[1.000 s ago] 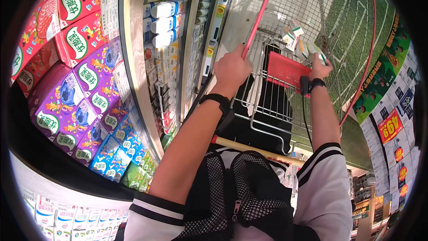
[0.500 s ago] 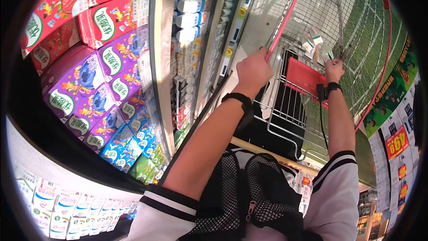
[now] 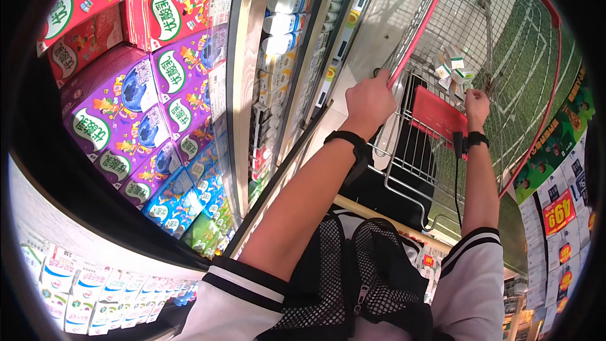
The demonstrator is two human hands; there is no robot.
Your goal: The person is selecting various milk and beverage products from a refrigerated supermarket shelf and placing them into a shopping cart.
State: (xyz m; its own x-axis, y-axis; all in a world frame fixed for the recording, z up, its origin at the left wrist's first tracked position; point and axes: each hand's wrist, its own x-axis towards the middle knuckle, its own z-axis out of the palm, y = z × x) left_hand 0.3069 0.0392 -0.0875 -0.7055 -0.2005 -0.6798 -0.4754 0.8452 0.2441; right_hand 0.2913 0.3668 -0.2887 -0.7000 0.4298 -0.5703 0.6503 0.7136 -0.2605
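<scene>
My left hand (image 3: 371, 102) is closed around the red top rail (image 3: 421, 24) of a wire shopping cart, on its left side. Over the cart basket, my right hand (image 3: 478, 108) has its fingers curled in, with nothing visible in them. Just beyond and to the left of it, several small white cartons (image 3: 444, 73) with green and orange markings lie in a loose pile on the wire floor. A red panel (image 3: 437, 113) sits in the near part of the cart, between my two hands.
Shelves on the left hold red drink boxes (image 3: 180, 16), purple drink boxes (image 3: 136, 91) and white bottles (image 3: 281, 24). White cartons (image 3: 79, 290) stand at lower left. Green turf-patterned surface (image 3: 530, 82) and price posters (image 3: 558, 211) are at right. A black mesh bag (image 3: 360, 265) hangs at my chest.
My right hand has come away from a white-and-green carton, which now rests with the other cartons. My left hand stays on the rail. The whole view has shifted slightly.
</scene>
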